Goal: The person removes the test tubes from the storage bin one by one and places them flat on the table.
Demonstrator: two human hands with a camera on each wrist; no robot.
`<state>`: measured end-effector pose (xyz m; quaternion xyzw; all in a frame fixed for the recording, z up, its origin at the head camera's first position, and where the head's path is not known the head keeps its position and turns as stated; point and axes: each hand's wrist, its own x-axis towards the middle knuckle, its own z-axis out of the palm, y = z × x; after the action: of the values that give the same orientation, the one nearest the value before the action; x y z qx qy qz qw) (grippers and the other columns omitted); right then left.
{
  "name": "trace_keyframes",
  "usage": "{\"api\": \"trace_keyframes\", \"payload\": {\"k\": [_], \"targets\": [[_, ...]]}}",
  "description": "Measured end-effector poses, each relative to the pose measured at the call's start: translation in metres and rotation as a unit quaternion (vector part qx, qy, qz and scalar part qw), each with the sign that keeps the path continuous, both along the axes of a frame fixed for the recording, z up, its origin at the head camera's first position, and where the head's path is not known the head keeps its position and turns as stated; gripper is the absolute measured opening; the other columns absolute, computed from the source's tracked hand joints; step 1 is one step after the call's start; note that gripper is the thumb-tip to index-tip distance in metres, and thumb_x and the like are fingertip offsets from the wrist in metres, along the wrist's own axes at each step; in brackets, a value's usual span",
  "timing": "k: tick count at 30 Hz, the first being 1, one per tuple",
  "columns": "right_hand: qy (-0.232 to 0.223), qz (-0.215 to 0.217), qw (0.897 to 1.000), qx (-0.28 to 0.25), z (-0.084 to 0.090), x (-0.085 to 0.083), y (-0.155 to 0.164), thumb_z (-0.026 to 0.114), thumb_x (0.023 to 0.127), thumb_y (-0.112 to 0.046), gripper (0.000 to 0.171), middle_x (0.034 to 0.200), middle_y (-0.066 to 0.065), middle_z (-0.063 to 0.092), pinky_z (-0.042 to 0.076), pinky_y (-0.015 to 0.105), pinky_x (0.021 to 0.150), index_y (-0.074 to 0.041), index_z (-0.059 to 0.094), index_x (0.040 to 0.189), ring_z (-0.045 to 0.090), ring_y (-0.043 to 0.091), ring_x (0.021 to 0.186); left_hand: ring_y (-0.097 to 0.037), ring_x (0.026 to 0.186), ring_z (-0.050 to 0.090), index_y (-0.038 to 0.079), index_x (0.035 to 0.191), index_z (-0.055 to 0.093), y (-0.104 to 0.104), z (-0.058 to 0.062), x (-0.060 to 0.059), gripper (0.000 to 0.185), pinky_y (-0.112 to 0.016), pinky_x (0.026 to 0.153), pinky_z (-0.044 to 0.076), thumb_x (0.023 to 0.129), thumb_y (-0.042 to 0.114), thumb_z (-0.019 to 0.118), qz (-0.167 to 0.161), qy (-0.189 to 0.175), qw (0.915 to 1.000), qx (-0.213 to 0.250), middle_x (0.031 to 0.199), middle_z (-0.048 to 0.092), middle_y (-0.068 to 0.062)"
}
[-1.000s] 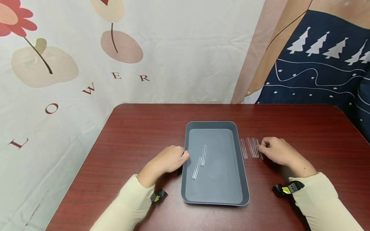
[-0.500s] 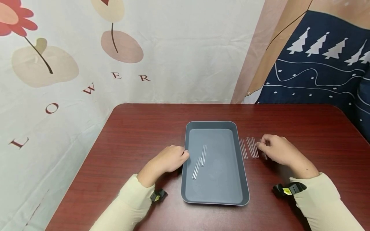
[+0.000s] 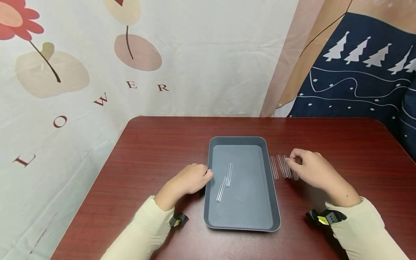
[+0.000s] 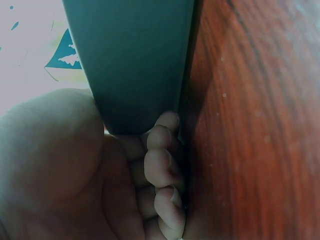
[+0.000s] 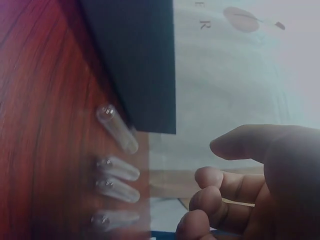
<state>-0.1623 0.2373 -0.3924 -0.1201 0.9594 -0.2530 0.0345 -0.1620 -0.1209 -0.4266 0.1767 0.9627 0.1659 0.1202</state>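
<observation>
Left hand (image 3: 190,179) is resting curled against the left rim of the grey tray (image 3: 243,225), gripping nothing. Two glass tubes (image 3: 225,181) are lying inside. Right hand (image 3: 308,168) is curling over the row of tubes (image 3: 282,167) beside the tray (not yet pinching one). Best taking the nearest tube singly, avoiding rolling its neighbours.

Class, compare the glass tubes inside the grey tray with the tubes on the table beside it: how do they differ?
The tubes in the tray number two and lie slanted, end-staggered; the tubes on the table number four, side by side. The right hand hovers at the table tubes; none is near the tray's. All are clear.
</observation>
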Motion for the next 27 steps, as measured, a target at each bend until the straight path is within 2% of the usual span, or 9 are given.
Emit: {"api": "trace_keyframes", "payload": {"k": [5,15,27], "targets": [[0.01,-0.011,1.0,-0.014,0.005,0.006,-0.007,0.058,0.099,-0.03,0.02,0.059,-0.002,0.053,0.039,0.028,0.05,-0.015,0.06,0.087,0.048,0.013,0.052,-0.018,0.06,0.044,0.018,0.058,0.036,0.0,0.0,0.0,0.042,-0.035,0.064,0.044,0.099,0.028,0.038,-0.001,0.001,1.0,0.0,0.057,0.034,0.004],[0.062,-0.023,0.997,-0.028,0.006,0.01,-0.015,0.059,0.098,-0.033,0.021,0.064,-0.002,0.053,0.038,0.028,0.052,-0.016,0.061,0.086,0.046,0.013,0.055,-0.018,0.06,0.045,0.019,0.058,0.036,0.0,-0.002,-0.001,0.041,-0.036,0.065,0.045,0.099,0.028,0.038,-0.002,0.003,1.0,-0.003,0.057,0.035,0.003],[0.07,-0.011,0.997,-0.038,0.011,0.015,-0.029,0.059,0.098,-0.032,0.019,0.063,-0.006,0.056,0.038,0.027,0.054,-0.018,0.061,0.086,0.048,0.01,0.055,-0.019,0.061,0.047,0.018,0.059,0.038,0.0,-0.002,-0.001,0.042,-0.036,0.067,0.045,0.1,0.028,0.038,0.0,0.002,1.0,-0.002,0.057,0.036,0.003]]}}
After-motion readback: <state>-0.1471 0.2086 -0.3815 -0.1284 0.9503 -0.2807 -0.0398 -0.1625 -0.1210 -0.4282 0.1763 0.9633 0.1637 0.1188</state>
